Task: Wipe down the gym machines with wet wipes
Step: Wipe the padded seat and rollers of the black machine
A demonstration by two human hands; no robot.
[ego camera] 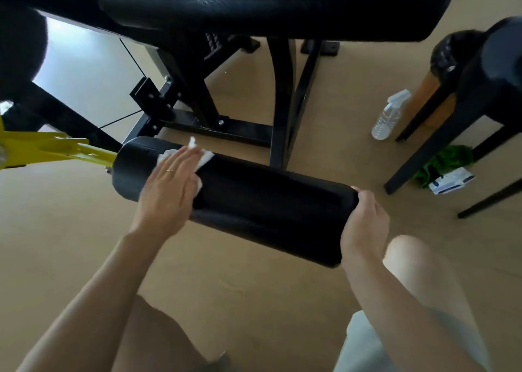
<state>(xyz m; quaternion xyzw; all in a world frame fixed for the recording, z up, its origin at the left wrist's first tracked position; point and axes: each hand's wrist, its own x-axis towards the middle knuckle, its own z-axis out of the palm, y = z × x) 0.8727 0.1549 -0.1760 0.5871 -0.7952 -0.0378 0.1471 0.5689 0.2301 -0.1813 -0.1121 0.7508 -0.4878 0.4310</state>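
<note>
A black padded roller [262,202] of the gym machine lies across the middle of the view, fixed to a yellow arm [56,148] on its left. My left hand [166,190] lies flat on the roller's left part and presses a white wet wipe [197,156] against it; the wipe's edges stick out past my fingers. My right hand [364,221] grips the roller's right end. Above them hangs the machine's black seat pad [282,4] on a black steel frame [214,125].
A clear spray bottle [388,115] stands on the tan floor to the right. A green cloth [443,165] and a white wipes pack [452,180] lie under the black legs of another machine [440,145]. My bare knees are at the bottom edge.
</note>
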